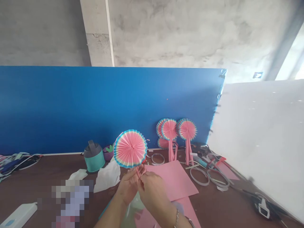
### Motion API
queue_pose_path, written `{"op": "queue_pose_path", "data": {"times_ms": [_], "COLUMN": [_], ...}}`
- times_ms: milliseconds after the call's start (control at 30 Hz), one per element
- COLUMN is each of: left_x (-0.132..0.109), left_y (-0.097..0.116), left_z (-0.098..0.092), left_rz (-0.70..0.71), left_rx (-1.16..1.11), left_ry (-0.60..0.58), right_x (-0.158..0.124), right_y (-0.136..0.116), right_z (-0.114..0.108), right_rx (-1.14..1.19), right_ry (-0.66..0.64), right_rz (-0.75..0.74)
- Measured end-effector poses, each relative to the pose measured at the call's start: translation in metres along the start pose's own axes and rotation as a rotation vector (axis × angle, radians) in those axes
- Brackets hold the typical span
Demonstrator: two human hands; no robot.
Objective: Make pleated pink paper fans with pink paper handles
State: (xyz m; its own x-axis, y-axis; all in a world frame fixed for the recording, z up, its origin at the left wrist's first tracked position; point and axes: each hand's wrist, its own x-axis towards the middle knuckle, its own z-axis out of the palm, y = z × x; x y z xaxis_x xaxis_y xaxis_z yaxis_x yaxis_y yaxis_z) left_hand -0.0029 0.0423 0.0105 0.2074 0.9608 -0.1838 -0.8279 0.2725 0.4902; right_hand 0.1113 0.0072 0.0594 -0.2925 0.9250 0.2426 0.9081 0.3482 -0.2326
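A round pleated paper fan (pixel 132 148), pink with a cream band and a blue edge, stands upright above my two hands. My left hand (pixel 128 186) is closed around the base of its pink handle. My right hand (pixel 152 186) pinches the same handle from the other side, with its fingertips partly hidden. Beneath my hands lie pink paper sheets (pixel 177 180) and a pale green translucent sheet (pixel 133 210).
Several finished-looking fans (pixel 170 129) lean against the blue partition (pixel 95 107). Rolls of white tape (pixel 199 176) and cables lie to the right. A teal lidded cup (pixel 94 158), a purple pot (pixel 108 153) and crumpled white tissue (pixel 108 174) sit left.
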Motion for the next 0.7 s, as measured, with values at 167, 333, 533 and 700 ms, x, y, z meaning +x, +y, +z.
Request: {"op": "queue_pose_path", "data": {"times_ms": [167,333,533,700], "left_x": [-0.003,0.001,0.010,0.012], "left_y": [0.000,-0.007,-0.018,-0.019], "left_z": [0.005,0.001,-0.014,-0.017], "left_rz": [-0.030,-0.043,0.010,0.000], "left_rx": [0.065,0.124,0.133,0.105], "left_ry": [0.001,-0.046,0.033,0.026], "right_x": [0.002,0.016,0.057,0.097], "right_y": [0.003,0.023,0.065,0.091], "right_z": [-0.002,0.001,0.002,0.004], "right_rx": [0.005,0.082,0.006,-0.033], "right_ry": [0.003,0.116,0.268,0.295], "right_rz": [0.027,0.085,0.257,0.327]}}
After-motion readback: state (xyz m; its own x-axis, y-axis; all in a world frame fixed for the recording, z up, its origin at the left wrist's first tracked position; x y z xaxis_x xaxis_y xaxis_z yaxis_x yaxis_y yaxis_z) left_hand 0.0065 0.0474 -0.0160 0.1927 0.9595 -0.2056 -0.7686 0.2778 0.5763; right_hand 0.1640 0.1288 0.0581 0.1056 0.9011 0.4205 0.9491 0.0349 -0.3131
